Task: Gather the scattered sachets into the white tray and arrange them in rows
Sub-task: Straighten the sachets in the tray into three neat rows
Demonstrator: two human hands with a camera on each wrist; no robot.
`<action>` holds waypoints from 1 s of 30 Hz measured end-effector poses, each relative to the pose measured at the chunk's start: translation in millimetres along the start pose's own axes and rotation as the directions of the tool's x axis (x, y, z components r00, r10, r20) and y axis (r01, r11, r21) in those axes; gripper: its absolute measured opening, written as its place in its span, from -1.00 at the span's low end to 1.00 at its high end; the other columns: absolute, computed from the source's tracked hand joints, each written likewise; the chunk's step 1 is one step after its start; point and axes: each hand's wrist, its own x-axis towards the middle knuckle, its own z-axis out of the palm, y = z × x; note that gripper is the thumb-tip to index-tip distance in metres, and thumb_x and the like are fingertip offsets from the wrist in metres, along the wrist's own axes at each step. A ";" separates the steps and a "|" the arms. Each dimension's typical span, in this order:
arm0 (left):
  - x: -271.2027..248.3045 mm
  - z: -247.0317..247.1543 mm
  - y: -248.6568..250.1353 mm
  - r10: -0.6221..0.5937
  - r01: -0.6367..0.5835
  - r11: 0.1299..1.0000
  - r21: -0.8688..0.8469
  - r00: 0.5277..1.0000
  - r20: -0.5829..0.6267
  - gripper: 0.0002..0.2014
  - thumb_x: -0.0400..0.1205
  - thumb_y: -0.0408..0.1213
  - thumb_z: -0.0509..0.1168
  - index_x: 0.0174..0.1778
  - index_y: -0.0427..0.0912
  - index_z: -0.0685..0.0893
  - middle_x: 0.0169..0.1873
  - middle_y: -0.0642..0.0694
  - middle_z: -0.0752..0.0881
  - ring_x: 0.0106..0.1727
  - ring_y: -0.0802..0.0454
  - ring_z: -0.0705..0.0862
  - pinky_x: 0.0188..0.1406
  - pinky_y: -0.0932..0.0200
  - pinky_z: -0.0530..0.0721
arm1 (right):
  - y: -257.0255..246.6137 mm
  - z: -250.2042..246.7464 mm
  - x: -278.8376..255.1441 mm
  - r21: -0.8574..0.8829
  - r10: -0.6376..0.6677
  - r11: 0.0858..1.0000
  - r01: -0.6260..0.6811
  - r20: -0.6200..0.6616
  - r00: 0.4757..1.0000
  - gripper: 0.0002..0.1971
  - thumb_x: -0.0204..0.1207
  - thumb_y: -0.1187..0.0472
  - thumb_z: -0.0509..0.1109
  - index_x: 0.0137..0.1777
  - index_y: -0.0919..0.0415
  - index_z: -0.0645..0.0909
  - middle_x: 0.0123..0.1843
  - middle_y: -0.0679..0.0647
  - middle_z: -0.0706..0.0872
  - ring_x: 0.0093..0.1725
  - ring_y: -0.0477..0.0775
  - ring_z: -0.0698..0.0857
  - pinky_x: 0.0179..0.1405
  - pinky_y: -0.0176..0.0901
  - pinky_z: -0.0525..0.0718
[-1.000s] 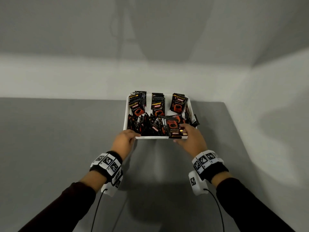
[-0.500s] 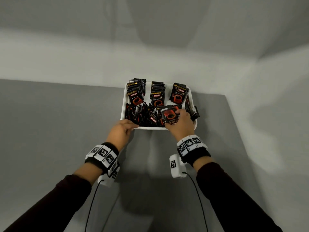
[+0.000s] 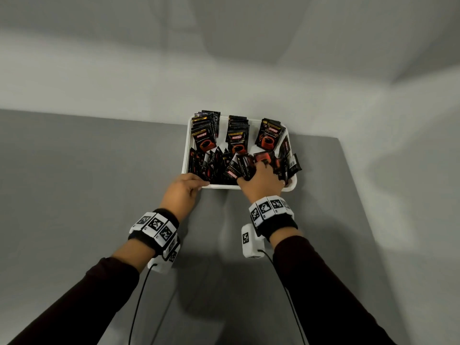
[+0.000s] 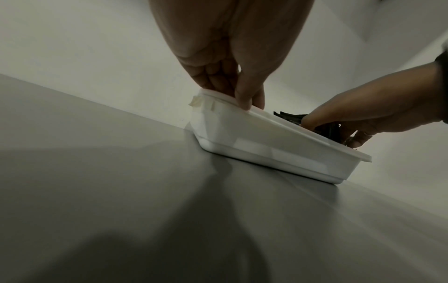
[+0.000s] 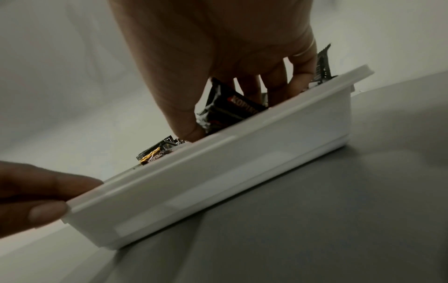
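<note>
The white tray (image 3: 185, 155) stands at the back of the grey table, against the wall. Three upright stacks of black and red sachets (image 3: 237, 138) fill its far half. A jumble of loose sachets (image 3: 214, 165) lies along its near side. My left hand (image 3: 202, 184) pinches the tray's near-left corner rim (image 4: 218, 97). My right hand (image 3: 250, 173) reaches into the near middle of the tray, where its thumb and fingers grip a bundle of sachets (image 5: 230, 109). The fingertips are hidden among the packets.
The grey table (image 3: 99, 195) surrounds the tray, with its right edge (image 3: 353, 195) just beyond the tray. A pale wall (image 3: 224, 70) rises directly behind. Wrist-camera cables (image 3: 139, 295) hang under both forearms.
My right hand has moved left from the tray's near-right rim, where it held a single sachet, into the jumble at the near middle. My left hand has stayed on the corner.
</note>
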 end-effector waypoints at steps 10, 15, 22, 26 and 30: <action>0.2 3.7 -2.6 0.014 -0.015 1.000 -0.003 0.999 -0.031 -0.74 0.59 -0.56 0.23 0.02 -0.27 0.79 -0.04 -0.21 0.74 0.04 -0.14 0.65 0.07 0.20 0.51 | 29.1 -17.0 6.5 0.354 0.013 0.935 0.029 -0.116 0.993 -0.87 0.36 0.15 0.41 -0.16 0.18 0.61 -0.21 0.02 0.68 -0.16 0.10 0.66 -0.16 -0.12 0.55; 1.4 3.6 -5.0 0.048 -0.047 0.999 0.009 0.998 -0.035 -0.75 0.56 -0.58 0.26 -0.01 -0.28 0.80 -0.07 -0.21 0.75 -0.01 -0.15 0.68 0.00 0.22 0.50 | 35.1 -27.1 2.5 0.540 0.098 0.841 0.007 -0.165 0.981 -0.93 0.35 0.22 0.43 -0.21 0.07 0.59 -0.35 -0.14 0.62 -0.30 -0.07 0.62 -0.26 -0.26 0.52; 8.8 -5.4 5.6 -0.141 0.127 0.971 -0.200 0.989 -0.053 -0.76 0.58 -0.28 0.35 0.17 -0.13 0.70 0.05 0.00 0.72 0.01 0.21 0.60 0.06 0.39 0.48 | 32.1 -54.7 -6.0 0.690 0.025 0.699 0.190 -0.289 0.957 -0.79 0.34 0.25 0.44 -0.05 -0.01 0.67 -0.27 -0.23 0.69 -0.24 -0.27 0.65 -0.23 -0.39 0.55; 29.8 -23.3 32.5 -0.310 0.298 0.724 -0.622 0.946 0.092 -0.78 0.71 -0.12 0.11 0.18 0.00 0.61 -0.07 0.06 0.71 0.00 0.03 0.68 -0.04 0.31 0.63 | 24.6 -66.8 -13.5 0.552 -0.261 0.717 0.427 -0.355 0.898 -0.63 0.32 0.29 0.47 0.14 0.03 0.68 -0.19 -0.32 0.70 -0.16 -0.34 0.64 -0.10 -0.54 0.54; 49.9 -35.3 56.2 -0.229 0.626 0.362 -0.691 0.778 0.585 -0.34 0.59 0.33 -0.15 0.30 -0.06 0.53 -0.05 -0.15 0.80 -0.04 -0.17 0.79 -0.20 0.06 0.77 | 14.8 -75.2 -18.0 0.249 -0.615 0.623 0.742 -0.429 0.661 -0.66 0.22 0.34 0.51 0.02 0.12 0.75 -0.08 -0.04 0.78 0.03 -0.17 0.62 0.17 -0.27 0.40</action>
